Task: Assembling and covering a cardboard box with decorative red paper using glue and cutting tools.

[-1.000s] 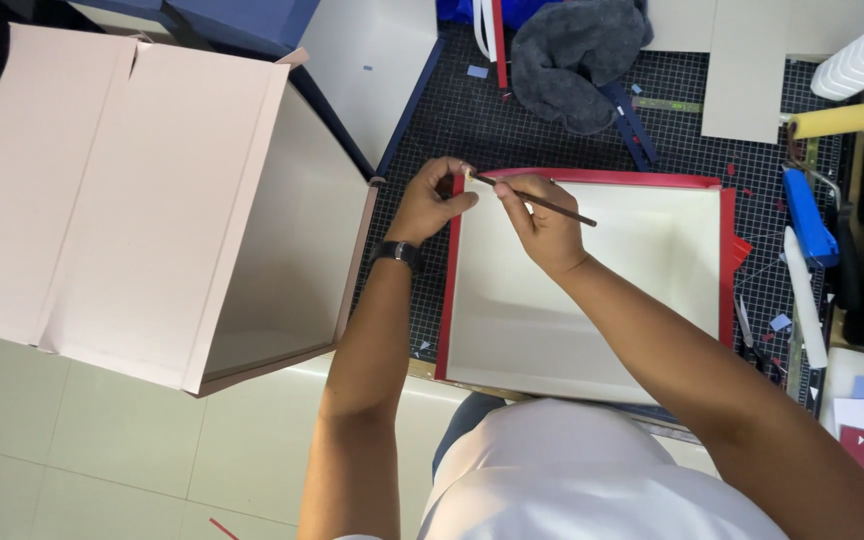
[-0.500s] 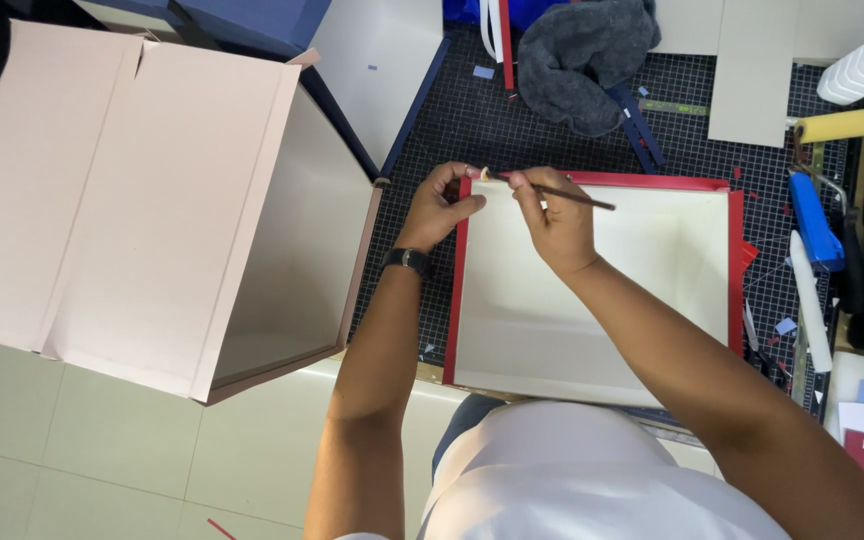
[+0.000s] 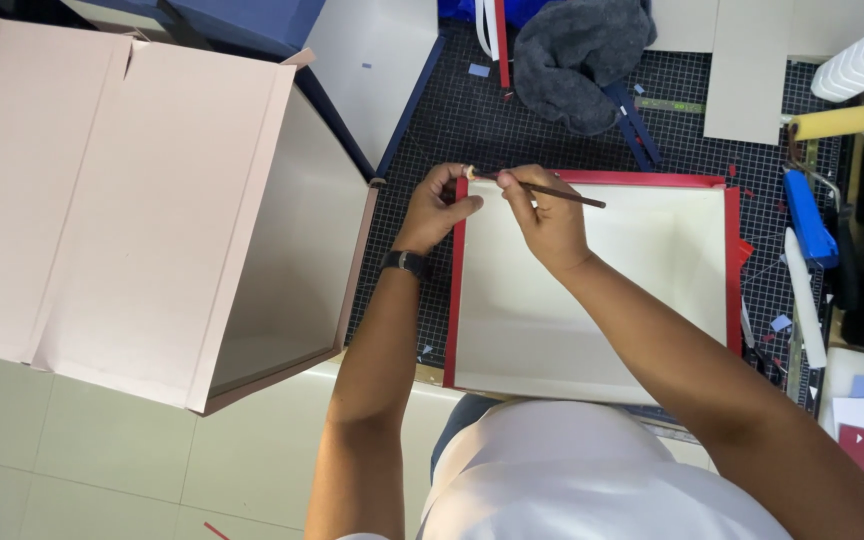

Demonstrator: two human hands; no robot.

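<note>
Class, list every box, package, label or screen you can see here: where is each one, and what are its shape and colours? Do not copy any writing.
Red box: centre, under both hands, open, shallow, rectangular, cream inside.
Pink box: left, large, on its side, pale interior.
Blue box: top left, dark blue, partly cut off.
Small label: on a white board, top centre, tiny, bluish.

One head-worn view, looking steeply down, close over the worktable [image 3: 552, 110]

Black gridded cutting mat [image 3: 512, 130], pale tiled floor [image 3: 72, 450]
</note>
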